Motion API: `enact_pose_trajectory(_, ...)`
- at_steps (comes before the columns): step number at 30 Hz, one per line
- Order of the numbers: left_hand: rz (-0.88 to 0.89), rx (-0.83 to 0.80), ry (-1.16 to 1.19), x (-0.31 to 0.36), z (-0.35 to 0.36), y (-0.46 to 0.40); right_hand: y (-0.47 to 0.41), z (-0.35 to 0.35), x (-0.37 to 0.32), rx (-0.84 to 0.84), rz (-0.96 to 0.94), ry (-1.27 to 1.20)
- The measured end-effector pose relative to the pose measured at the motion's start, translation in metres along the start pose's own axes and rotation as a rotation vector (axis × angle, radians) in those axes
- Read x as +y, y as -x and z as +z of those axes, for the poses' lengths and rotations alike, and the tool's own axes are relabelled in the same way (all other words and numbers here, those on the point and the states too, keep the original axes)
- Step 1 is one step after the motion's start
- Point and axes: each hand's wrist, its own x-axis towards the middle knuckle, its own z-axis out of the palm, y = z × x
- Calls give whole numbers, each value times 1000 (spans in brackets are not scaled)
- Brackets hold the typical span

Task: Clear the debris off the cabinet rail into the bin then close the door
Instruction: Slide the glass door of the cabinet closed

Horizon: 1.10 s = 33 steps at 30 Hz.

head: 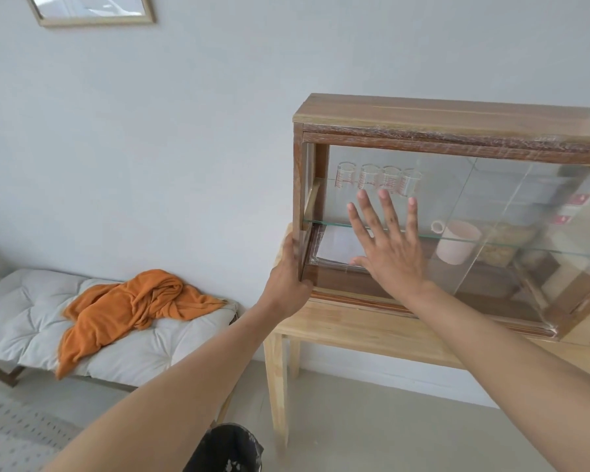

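A wooden cabinet (440, 114) with sliding glass doors stands on a light wooden table (355, 323). My left hand (286, 274) grips the cabinet's lower left corner post. My right hand (385, 243) lies flat, fingers spread, against the left glass door (433, 185). The bottom rail (351, 296) runs along the cabinet's front; I see no debris on it. A dark bin (229, 447) with pale scraps inside sits at the bottom edge, below my left forearm.
Inside the cabinet are several measuring glasses (378, 178), a pink cup (457, 241) and a white sheet (338, 247). A white cushioned bench (21, 315) with an orange cloth (133, 301) stands at the left. A framed picture (92, 10) hangs on the wall.
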Motion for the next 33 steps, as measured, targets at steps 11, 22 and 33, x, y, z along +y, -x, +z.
enact_pose_trajectory(11,37,16,-35,2,0,2,-19,-2,-32,6,35,-5)
enact_pose_trajectory(22,-62,-6,-21,8,-11,3,41,8,42,-30,-83,108)
enact_pose_trajectory(33,-40,56,-3,5,-3,4,29,14,28,-19,-95,105)
